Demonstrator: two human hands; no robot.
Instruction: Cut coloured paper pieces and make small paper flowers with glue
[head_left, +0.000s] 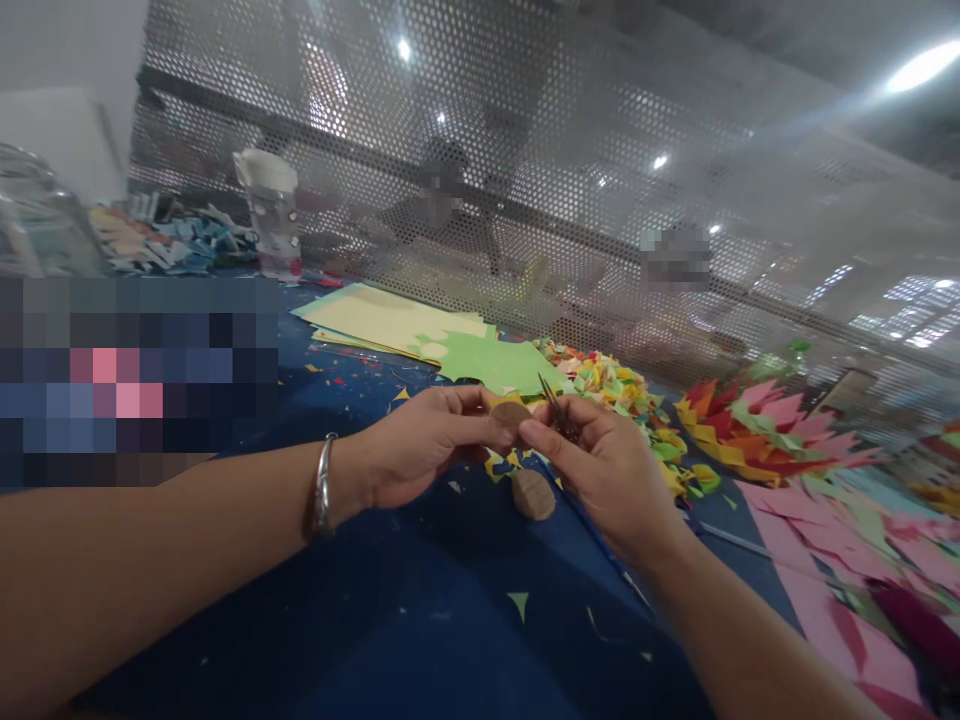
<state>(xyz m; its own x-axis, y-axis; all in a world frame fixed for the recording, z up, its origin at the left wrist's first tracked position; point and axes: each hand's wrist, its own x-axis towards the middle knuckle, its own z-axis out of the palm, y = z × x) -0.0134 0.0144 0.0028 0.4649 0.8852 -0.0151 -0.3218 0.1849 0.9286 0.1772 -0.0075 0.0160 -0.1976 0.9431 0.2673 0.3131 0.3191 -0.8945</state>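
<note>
My left hand (420,440), with a silver bangle at its wrist, pinches a small round brown cardboard piece (509,421) by its edge. Dark pointed blades, like small scissors (552,402), stick up out of my right hand (611,465), whose fingers are closed round them and hide the handles. My right thumb tip meets the near edge of the held piece. Below my hands, a second brown cardboard disc (533,496) lies on the dark blue tabletop (420,620). A thin blue stick (596,535) runs under my right hand.
Cream paper sheets (397,315) and a cut green sheet (502,360) lie beyond my hands. Folded paper pieces (615,385) and a layered paper flower (772,425) sit right. A clear bottle (271,215) stands back left before a perforated metal screen (525,190).
</note>
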